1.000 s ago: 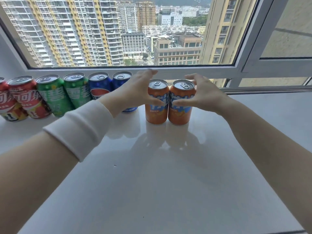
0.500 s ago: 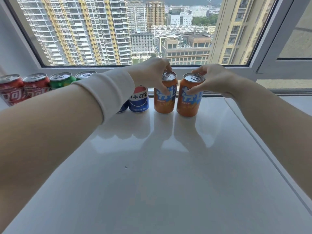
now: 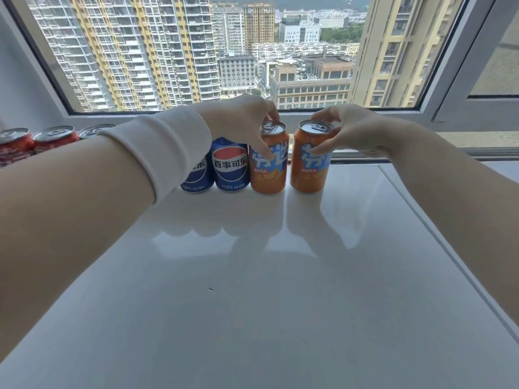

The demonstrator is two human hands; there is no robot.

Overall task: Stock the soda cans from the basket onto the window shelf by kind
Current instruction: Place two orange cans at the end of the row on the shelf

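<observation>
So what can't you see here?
Head view:
- Basket: out of frame.
- Third lid past the red cans: left arm hides its can and colour.
- Left blue can: sleeve covers most of it.
- Leftmost red can: cut by the left edge.
- Back of left orange can: left hand covers it.
- Right orange can: right hand likewise.

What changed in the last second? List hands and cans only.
Both hands went from flanking the orange pair with straight fingers to gripping one can each near the top: left hand on the left orange can, right hand on the right orange can. The pair, touching before, now stands slightly apart and seems further back, level with the blue cans. Blue and red cans stayed in their row.
</observation>
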